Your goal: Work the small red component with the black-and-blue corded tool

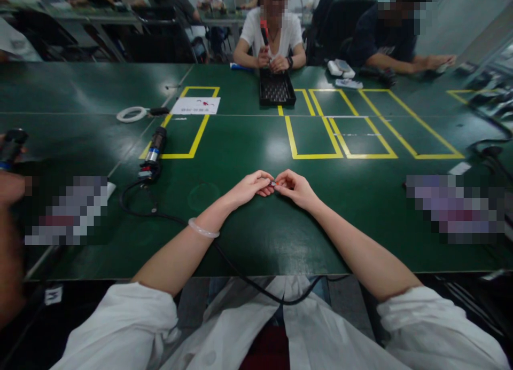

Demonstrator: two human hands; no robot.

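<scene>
My left hand [256, 185] and my right hand [294, 188] meet above the green table, fingertips pinched together. Between them is a small part [273, 184], pale with a bit of orange and dark red; it is too small to name. Both hands grip it from either side, and the fingers hide most of it. A black cable [228, 255] runs under my left forearm and over the table edge into my lap.
A cylindrical tool [153, 151] on the cable lies left of my hands. Beyond it are a white cable coil [131, 114] and a paper sheet [196, 105]. Yellow tape [316, 156] marks the green table [248, 140]. A person opposite works at a black tray [276, 100].
</scene>
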